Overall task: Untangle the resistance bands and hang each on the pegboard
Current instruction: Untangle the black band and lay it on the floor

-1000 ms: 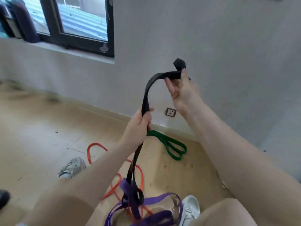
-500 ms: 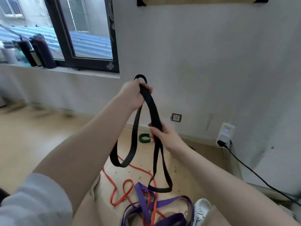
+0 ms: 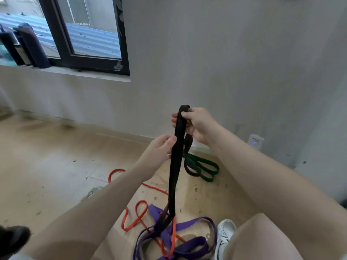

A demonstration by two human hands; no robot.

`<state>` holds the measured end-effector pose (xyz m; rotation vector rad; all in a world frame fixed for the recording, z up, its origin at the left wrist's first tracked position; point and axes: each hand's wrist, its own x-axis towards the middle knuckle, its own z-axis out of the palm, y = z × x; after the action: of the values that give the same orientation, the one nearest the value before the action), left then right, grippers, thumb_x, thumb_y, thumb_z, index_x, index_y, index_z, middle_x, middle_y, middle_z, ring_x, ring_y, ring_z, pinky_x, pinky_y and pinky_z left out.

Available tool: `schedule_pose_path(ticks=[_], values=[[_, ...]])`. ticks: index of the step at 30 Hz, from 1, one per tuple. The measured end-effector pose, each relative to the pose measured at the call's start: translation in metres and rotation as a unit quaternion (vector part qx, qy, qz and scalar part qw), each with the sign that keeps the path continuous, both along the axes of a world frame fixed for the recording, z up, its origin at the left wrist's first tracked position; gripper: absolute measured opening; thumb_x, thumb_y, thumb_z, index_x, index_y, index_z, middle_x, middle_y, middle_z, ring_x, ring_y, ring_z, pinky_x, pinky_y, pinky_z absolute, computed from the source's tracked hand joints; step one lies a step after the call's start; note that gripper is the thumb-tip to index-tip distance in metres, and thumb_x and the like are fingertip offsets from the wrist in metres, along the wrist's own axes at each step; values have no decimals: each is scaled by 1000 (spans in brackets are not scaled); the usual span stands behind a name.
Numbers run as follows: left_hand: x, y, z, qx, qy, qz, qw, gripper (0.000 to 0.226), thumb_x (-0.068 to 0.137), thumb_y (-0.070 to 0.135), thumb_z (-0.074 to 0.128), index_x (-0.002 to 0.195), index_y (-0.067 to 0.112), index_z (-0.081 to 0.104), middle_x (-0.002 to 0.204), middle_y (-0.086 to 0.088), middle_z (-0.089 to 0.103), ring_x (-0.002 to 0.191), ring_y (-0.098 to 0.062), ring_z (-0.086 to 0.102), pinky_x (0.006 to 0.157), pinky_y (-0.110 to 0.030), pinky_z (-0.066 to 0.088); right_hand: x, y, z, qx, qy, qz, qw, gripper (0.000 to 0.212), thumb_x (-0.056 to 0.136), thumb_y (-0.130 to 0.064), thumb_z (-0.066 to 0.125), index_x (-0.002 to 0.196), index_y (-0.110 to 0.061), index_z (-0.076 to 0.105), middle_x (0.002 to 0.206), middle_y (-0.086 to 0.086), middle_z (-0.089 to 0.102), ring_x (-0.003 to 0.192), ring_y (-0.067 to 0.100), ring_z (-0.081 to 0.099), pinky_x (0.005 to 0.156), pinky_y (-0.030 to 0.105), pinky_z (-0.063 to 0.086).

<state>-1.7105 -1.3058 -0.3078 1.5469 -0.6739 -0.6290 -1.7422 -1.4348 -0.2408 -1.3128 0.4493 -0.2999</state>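
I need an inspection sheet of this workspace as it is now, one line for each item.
Surface: wooden floor, scuffed and marked.
Job's things: black band held up, its low end in the tangle of purple band and orange band; green band lies apart by the wall. Pegboard not in view.
Clutter: dark bottles on the windowsill.
Hands: right hand grips the black band's top; left hand pinches it lower.
Cables: nothing seen.
Surroundings: window, grey wall, white plug-in device.
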Motion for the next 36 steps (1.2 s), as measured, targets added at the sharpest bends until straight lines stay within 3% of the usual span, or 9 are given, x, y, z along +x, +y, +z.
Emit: schedule_pose_path(ticks=[6, 10, 13, 17, 21, 23, 26, 30, 36], values=[[7, 0, -4, 42, -80, 22, 996, 16, 91, 17, 57, 106, 24, 55, 98, -2, 69, 90, -16, 67, 86, -36, 54, -3, -17, -14, -68, 16, -35, 997, 8, 93, -3, 51, 97, -7, 58, 85, 5, 63, 75, 14, 61, 76, 28, 53], [16, -7, 5, 56, -169, 60, 982, 38, 85, 25, 65, 119, 25, 47, 94, 3, 61, 88, -12, 63, 81, -23, 50, -7, -30, -6, -106, 43, -55, 992, 4, 87, -4, 62, 86, -8, 60, 80, 6, 65, 73, 13, 65, 67, 21, 54], [19, -13, 23, 72, -267, 66, 959, 37, 89, 23, 60, 125, 22, 49, 87, 11, 56, 79, -2, 54, 68, -7, 41, -12, -38, -1, -57, 43, -84, 994, 3, 86, -4, 63, 84, -5, 60, 75, 6, 64, 68, 12, 63, 61, 17, 56], [26, -17, 47, 115, -373, 32, 920, 38, 94, 20, 52, 132, 17, 50, 106, 8, 55, 94, -6, 50, 82, -18, 36, -23, -44, 0, 38, 41, -117, 992, 11, 85, -5, 64, 75, -5, 61, 66, 4, 63, 60, 10, 59, 55, 16, 52], [27, -14, 66, 116, -428, 17, 896, 34, 96, 18, 47, 130, 14, 51, 103, 7, 53, 94, -7, 48, 79, -17, 34, -37, -44, -3, 93, 42, -87, 991, 14, 86, -13, 65, 75, -5, 61, 58, 4, 66, 50, 10, 62, 51, 17, 54], [27, -13, 76, 98, -433, 17, 896, 31, 97, 17, 46, 127, 14, 53, 95, 9, 55, 82, -2, 49, 70, -7, 34, -46, -44, -7, 9, 93, -42, 995, 22, 86, -26, 65, 76, -7, 62, 60, 3, 67, 53, 11, 62, 50, 20, 53], [26, -13, 85, 84, -424, -13, 902, 27, 97, 17, 44, 121, 17, 57, 99, 9, 59, 85, 3, 51, 74, 0, 33, -54, -45, -15, -260, 93, -29, 961, 24, 83, -36, 67, 78, -15, 57, 75, 2, 66, 65, 12, 58, 59, 21, 47], [20, -12, 85, 66, -398, -41, 914, 27, 97, 15, 44, 122, 18, 56, 97, 14, 58, 86, 13, 52, 76, -1, 37, -56, -35, -17, -289, -56, 139, 945, 36, 87, -18, 62, 115, -36, 47, 129, 4, 57, 122, 13, 51, 100, 31, 42], [22, -4, 80, 46, -361, -40, 931, 32, 98, 13, 43, 129, 20, 46, 95, 6, 58, 84, 11, 53, 79, -5, 39, -48, -27, -16, -429, -13, 114, 896, 29, 90, -16, 58, 118, -20, 52, 100, -10, 59, 93, 12, 62, 91, 32, 51]])
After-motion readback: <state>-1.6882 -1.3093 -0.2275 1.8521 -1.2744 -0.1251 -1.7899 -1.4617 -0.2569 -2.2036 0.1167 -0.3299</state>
